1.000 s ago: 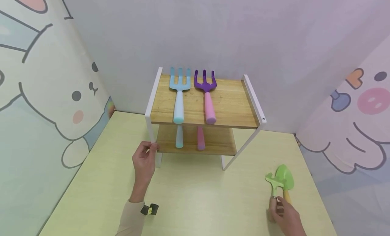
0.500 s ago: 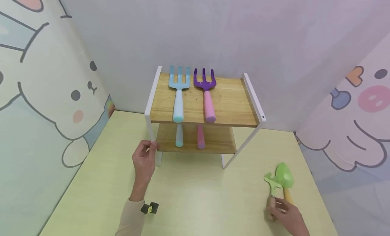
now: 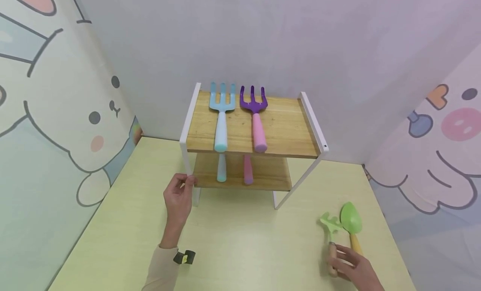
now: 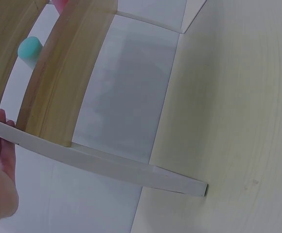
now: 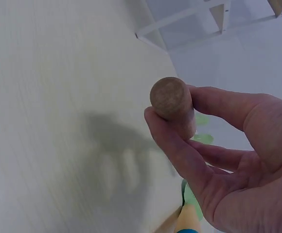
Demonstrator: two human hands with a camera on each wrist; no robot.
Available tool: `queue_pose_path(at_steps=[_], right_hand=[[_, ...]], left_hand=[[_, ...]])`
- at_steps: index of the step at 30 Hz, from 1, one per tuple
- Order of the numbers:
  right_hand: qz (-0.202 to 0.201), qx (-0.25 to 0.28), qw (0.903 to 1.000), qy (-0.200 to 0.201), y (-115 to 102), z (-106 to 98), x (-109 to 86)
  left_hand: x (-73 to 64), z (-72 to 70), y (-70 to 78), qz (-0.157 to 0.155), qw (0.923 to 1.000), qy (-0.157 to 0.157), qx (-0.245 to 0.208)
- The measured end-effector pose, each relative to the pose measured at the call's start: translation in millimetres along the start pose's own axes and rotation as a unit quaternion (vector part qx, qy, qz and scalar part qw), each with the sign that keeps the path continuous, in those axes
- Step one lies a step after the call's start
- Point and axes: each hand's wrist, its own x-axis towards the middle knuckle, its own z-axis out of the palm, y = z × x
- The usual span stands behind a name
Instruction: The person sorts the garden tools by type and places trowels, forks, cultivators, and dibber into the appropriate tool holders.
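Note:
My right hand (image 3: 347, 264) grips the brown wooden handle (image 5: 172, 104) of a small green toy rake (image 3: 328, 228) at the table's front right, lifted slightly off the top. A green toy shovel (image 3: 351, 220) with a yellow handle lies just to its right. My left hand (image 3: 178, 195) holds the front left white leg (image 4: 107, 165) of a two-tier wooden rack (image 3: 285, 132). On the rack's top board lie a light blue fork (image 3: 221, 115) and a purple fork with a pink handle (image 3: 256, 117).
A light blue handle (image 3: 221, 169) and a pink handle (image 3: 247, 170) show on the lower board. The pale yellow table (image 3: 240, 245) is walled by cartoon panels on the left and right and a grey wall behind the rack.
My right hand has lifted the green rake by its handle and shifted it a little left, away from the shovel. My left hand has stayed on the rack leg.

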Motion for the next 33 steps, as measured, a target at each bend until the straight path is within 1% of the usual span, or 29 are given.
queue_pose_path(at_steps=[6,11,16,21,25,28,33], right_hand=[[-0.008,0.026,0.9994,-0.022,-6,2,-5.8],[-0.013,0.016,0.9991,-0.036,-8,2,-8.7],[-0.033,0.008,0.9977,-0.058,-15,-1,-15.2],[-0.044,0.002,0.9972,-0.06,-25,-1,-21.4],[-0.042,-0.009,0.9978,-0.05,-32,0,-25.6],[-0.041,-0.012,0.998,-0.047,-39,1,-29.5],[-0.061,-0.018,0.9965,-0.054,-51,1,-36.7]], left_hand=[[0.0,-0.4,0.0,0.002,1.0,0.001,0.002],[-0.1,-1.4,-0.2,0.002,1.0,-0.004,0.002],[-0.3,-1.7,-0.1,0.006,1.0,-0.005,0.005],[-0.8,-2.0,-0.2,0.001,1.0,-0.002,0.007],[-1.8,-2.2,-1.2,-0.004,1.0,-0.001,0.006],[-2.2,-2.0,-1.8,-0.001,1.0,-0.003,0.004],[-1.0,-1.4,-1.3,0.004,1.0,-0.001,0.009]])
